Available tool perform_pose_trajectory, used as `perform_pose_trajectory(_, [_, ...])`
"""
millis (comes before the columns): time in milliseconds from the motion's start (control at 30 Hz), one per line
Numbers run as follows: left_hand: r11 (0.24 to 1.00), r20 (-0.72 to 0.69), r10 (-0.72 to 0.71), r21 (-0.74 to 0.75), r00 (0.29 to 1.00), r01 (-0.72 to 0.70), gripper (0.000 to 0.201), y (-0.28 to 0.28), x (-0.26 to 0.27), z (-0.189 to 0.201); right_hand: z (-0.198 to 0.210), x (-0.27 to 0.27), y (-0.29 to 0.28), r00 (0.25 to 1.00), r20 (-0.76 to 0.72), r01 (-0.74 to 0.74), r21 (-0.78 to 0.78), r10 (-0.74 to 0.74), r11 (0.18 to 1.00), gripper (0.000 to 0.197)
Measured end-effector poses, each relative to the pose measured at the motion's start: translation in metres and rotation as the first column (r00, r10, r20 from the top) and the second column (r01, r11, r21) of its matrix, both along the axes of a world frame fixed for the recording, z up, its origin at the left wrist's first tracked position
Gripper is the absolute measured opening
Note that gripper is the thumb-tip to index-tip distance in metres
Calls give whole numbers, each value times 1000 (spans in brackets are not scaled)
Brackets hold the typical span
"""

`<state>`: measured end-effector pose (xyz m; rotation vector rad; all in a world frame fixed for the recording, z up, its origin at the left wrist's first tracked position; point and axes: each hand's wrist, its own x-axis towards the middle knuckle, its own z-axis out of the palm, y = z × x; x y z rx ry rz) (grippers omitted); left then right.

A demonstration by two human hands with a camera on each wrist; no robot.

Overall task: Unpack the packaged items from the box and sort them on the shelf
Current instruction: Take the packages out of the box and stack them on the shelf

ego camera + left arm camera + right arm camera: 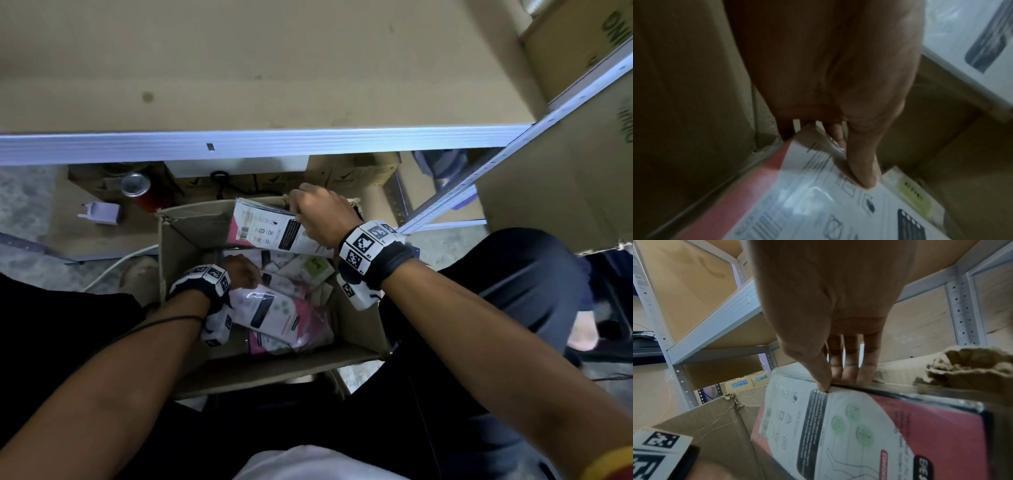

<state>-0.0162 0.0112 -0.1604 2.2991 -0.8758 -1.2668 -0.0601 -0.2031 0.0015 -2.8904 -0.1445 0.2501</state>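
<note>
Right hand point(320, 214): gripping a stack of flat white-and-pink packets point(270, 229), thumb pinching against fingers, at frame centre above the box's far edge.
Left hand point(239, 274): reaching inside the cardboard box point(359, 329), pinching the corner of one packet point(818, 203).
Shelf point(239, 144): spanning the upper frame.

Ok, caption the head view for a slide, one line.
Right hand lifts a stack of pink-and-white flat packets from the open brown cardboard box while left hand grips another inside.
</note>
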Motion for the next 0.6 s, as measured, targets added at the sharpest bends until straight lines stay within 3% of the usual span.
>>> perform_pose_trajectory(233, [983, 196, -36, 186, 980, -2, 19, 4, -9, -18, -5, 2, -2, 1000, -6, 2, 5, -2, 1000, 14])
perform_pose_trajectory(600, [959, 273, -106, 282, 956, 26, 19, -3, -16, -15, -10, 4, 1, 999, -7, -39, -17, 39, 999, 15])
